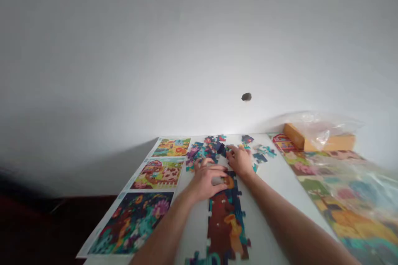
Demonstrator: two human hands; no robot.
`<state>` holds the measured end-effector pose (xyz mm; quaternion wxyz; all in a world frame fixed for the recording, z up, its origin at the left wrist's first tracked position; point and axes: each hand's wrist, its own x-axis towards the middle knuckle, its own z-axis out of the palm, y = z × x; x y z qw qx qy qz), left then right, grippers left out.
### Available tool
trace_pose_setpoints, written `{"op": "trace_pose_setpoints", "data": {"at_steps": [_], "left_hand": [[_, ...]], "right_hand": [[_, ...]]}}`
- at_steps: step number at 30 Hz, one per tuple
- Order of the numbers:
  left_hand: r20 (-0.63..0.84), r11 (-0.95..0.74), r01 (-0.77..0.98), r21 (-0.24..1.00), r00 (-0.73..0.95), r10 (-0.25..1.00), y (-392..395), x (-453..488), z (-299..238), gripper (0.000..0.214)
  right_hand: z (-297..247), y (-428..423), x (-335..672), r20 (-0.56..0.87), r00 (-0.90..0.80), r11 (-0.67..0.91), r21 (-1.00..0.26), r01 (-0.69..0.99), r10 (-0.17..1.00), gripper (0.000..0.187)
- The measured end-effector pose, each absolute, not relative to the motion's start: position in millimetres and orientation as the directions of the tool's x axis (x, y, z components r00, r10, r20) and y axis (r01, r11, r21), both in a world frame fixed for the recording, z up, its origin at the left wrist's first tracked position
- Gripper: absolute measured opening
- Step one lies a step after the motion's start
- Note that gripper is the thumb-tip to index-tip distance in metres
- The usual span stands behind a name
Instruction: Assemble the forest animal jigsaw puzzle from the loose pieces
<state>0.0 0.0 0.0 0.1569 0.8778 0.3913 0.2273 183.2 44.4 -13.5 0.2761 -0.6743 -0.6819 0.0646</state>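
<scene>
White table (273, 186) edge by wall; left hand (207, 180), right hand (239, 160) on jigsaw pieces (207, 149)

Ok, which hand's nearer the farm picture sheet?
Left. The left hand is just right of the farm picture sheet, apparently not touching it. The right hand is farther right, past the left hand, beside the loose jigsaw pieces.

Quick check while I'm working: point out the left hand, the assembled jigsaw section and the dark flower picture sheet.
Left hand (205, 181): head view, back of the hand.
Assembled jigsaw section (224, 227): head view, its brown middle.
Dark flower picture sheet (132, 223): head view, middle of the picture.
</scene>
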Motion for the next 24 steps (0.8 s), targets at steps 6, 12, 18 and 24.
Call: {"op": "trace_pose_setpoints", "data": {"at_steps": [6, 12, 18, 24], "left_hand": [[0.276, -0.628, 0.625, 0.463, 0.572, 0.773, -1.2, 0.8, 0.5, 0.026], [0.27, -0.633, 0.617, 0.467, 0.582, 0.767, -1.6, -0.5, 0.1, 0.027], [0.271, -0.632, 0.621, 0.464, 0.579, 0.769, -0.8, -0.2, 0.1, 0.027], [0.272, -0.634, 0.62, 0.462, 0.582, 0.766, 0.0, -0.5, -0.3, 0.026]], "right_hand": [[-14.8, 45.0, 184.7, 0.308, 0.052, 0.112, -0.489, 0.865, 0.95, 0.029], [-15.9, 45.2, 184.0, 0.328, 0.049, 0.134, -0.511, 0.849, 0.943, 0.028], [-16.3, 44.8, 184.4, 0.337, 0.04, 0.147, -0.509, 0.848, 0.941, 0.028], [-17.0, 45.4, 184.0, 0.348, 0.037, 0.15, -0.496, 0.855, 0.937, 0.028]]}}
